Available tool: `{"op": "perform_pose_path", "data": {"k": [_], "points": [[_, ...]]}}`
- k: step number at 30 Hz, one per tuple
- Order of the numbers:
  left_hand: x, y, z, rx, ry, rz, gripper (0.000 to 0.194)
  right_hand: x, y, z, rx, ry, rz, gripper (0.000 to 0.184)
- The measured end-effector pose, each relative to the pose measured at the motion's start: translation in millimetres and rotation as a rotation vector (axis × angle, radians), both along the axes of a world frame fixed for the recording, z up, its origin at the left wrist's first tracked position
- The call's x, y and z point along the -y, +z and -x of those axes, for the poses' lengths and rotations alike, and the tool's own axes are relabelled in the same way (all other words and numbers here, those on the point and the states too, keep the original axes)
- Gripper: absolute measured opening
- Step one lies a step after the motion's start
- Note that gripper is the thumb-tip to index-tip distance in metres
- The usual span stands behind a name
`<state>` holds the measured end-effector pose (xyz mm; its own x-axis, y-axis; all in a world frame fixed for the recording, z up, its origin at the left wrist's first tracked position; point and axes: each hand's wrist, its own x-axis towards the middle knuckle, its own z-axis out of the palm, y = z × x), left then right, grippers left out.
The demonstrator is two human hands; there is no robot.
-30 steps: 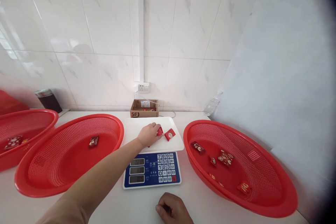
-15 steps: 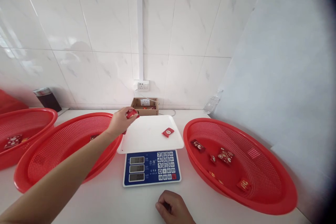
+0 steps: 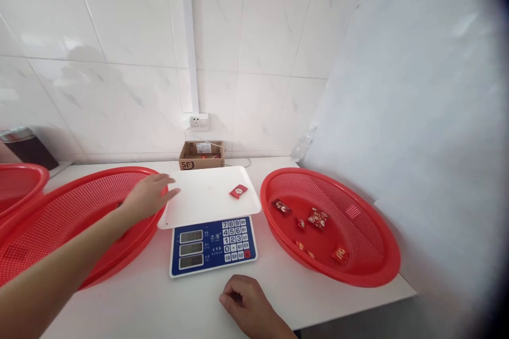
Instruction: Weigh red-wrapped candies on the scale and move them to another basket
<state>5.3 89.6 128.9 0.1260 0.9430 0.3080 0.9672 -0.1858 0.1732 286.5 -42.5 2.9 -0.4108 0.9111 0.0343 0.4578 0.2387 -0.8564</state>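
Observation:
My left hand (image 3: 149,195) reaches over the near right rim of the left red basket (image 3: 131,170), its fingers spread and nothing seen in them. The fingertips are just above the left edge of the white scale pan (image 3: 202,206). Lying on the right part of that pan is one small red packet (image 3: 238,192). Below the pan, the scale's blue keypad panel (image 3: 214,248) faces me. My right hand (image 3: 246,302) rests loosely curled on the table in front of the scale, with no object showing in it. My forearm and hand hide part of the left basket's inside.
A right red basket (image 3: 377,262) holds several small packets. Behind the scale stands a cardboard box (image 3: 186,163) below a wall socket (image 3: 198,122). A clear plastic bottle (image 3: 303,144) leans in the back corner; a dark jar (image 3: 29,148) and another red basket (image 3: 42,172) are at far left.
My left hand took a red packet off the pan, leaving one there, and moved left to the basket. Its fingers have opened and the packet is out of sight. The view turned right.

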Motion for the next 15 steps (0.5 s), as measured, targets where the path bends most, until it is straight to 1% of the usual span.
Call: {"op": "perform_pose_path", "data": {"k": [2,4,6,8,11,13,15], "points": [[-7,-0.4,-41,0.032,-0.115,0.064,0.047,0,-0.2,0,0.002,-0.004,0.004,0.015],[-15,-4.0,-83,0.075,-0.244,0.127,0.048,0,-1.1,0,0.003,-0.004,0.005,0.015],[-23,-10.8,-120,0.071,-0.307,0.149,0.045,0,-3.0,0,0.005,-0.008,0.014,0.016],[-30,-18.9,-149,0.060,-0.338,0.168,0.040,-1,-5.6,0,0.014,-0.011,0.016,0.016],[-39,-29.4,-174,0.043,-0.343,0.196,0.033,-1,-8.9,0,0.027,-0.007,0.017,0.015],[-41,-32.6,-180,0.036,-0.332,0.204,0.030,-2,-10.0,0,0.027,0.006,0.019,0.016],[-39,-30.7,-177,0.039,-0.320,0.195,0.029,-4,-11.0,0,0.021,0.024,0.012,0.018]]}}
